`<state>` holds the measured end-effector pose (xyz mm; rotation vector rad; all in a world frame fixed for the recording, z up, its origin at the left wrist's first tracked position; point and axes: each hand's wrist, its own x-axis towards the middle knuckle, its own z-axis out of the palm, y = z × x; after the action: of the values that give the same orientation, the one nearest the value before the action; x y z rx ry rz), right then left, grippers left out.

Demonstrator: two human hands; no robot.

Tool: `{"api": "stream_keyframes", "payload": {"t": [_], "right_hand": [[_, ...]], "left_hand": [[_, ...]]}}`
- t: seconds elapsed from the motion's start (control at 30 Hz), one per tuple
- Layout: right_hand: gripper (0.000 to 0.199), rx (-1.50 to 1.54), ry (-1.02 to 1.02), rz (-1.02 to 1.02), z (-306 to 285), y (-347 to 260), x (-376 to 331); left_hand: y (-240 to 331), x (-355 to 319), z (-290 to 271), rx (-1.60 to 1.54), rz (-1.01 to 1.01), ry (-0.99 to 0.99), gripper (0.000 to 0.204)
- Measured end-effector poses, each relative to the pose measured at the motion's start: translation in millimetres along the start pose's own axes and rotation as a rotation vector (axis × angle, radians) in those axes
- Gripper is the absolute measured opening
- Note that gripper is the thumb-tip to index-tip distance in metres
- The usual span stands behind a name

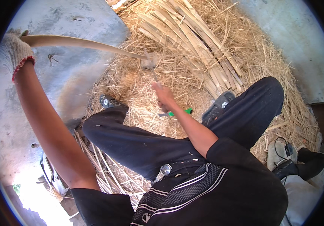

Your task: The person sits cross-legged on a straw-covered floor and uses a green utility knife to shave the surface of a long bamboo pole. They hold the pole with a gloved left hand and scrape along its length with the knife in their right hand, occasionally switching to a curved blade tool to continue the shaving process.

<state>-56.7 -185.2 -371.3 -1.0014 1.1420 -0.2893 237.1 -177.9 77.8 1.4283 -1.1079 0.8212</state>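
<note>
My left hand (14,51), in a pale knit glove with a red cuff, is raised at the far left and closed around one end of a long bamboo strip (77,42). The strip curves down to the right, its other end over the shavings. My bare right hand (164,97) is closed around a narrow hand tool (154,73) held over the shavings in the middle. Its greyish head (149,60) meets or overlaps the strip's end; blur hides its exact kind. Partly behind my right forearm is a green-handled tool (188,111) with a thin grey blade.
A bundle of split bamboo strips (203,49) lies on the heaped shavings (135,90) at upper right. My shoes (217,107) rest among them. Concrete slabs or walls (79,15) flank the heap. More thin strips (113,173) lie at lower left, and black cabled gear (286,167) at right.
</note>
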Motion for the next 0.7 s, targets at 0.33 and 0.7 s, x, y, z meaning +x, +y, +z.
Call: {"api": "stream_keyframes", "payload": {"t": [0.33,0.7], "right_hand": [[0.072,-0.391,0.133,-0.007,-30,54,33],[0.06,-0.546,0.272,-0.335,-50,129,81]], "left_hand": [[60,-23,-3,0.795,0.048,-0.067,0.026],[123,-43,-1,-0.977,-0.319,-0.218,0.025]]}}
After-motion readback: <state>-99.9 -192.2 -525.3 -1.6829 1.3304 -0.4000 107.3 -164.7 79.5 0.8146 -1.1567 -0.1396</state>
